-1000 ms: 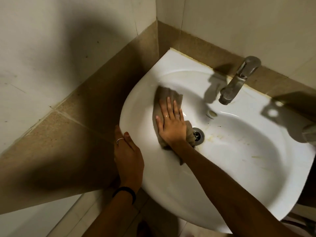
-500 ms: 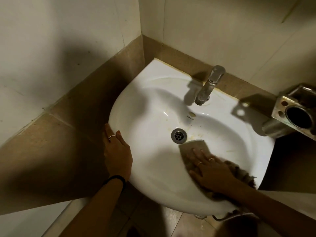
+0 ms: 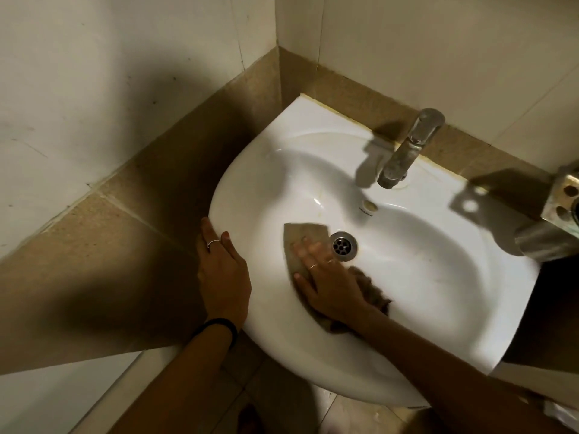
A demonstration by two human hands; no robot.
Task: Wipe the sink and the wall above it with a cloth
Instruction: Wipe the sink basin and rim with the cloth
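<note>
Down in the bowl of the white sink (image 3: 438, 277), the right hand (image 3: 332, 285) lies flat on a brownish cloth (image 3: 302, 236), its fingers straight and spread, pressing the fabric against the porcelain just left of the round metal drain (image 3: 343, 245). The fingertips are blurred. One flat corner of the cloth reaches past the fingers toward the back of the bowl, while a bunched, darker part shows beside the wrist on the drain side. Thin rings sit on two of that hand's fingers.

The left hand (image 3: 224, 270) rests on the sink's outer left rim, fingers relaxed and laid along the curve of the edge, holding nothing; it carries a ring on one finger and a dark band at the wrist.

Behind the bowl a metal tap (image 3: 407, 148) stands on the sink's back ledge, its spout pointing down over the basin. A band of tan tiles (image 3: 131, 233) runs along the wall (image 3: 423, 48) around the sink, with pale tiles above. At the right edge a metal holder (image 3: 560, 208) with round holes sticks out from the wall, partly cut off by the frame.
</note>
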